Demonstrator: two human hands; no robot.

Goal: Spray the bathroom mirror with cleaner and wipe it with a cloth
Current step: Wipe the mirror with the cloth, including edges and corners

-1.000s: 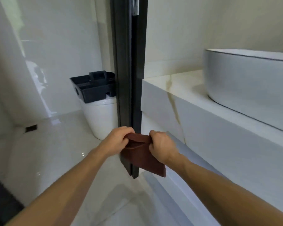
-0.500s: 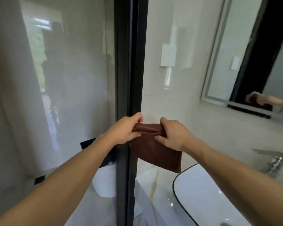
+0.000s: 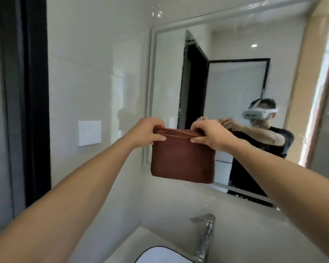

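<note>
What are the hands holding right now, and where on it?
Both hands, left hand and right hand, pinch the folded brown cloth along its top edge.

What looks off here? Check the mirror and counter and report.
Nothing is spilled, broken or askew. The mirror carries speckled droplets along its top and beside the dark reflected doorway. Both hands pinch the folded brown cloth short of the glass. The faucet stands upright.

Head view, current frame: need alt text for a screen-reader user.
Both hands, the left hand and the right hand, pinch the top edge of a folded brown cloth, holding it up in front of a bathroom mirror. A chrome faucet and a white sink sit below.
</note>
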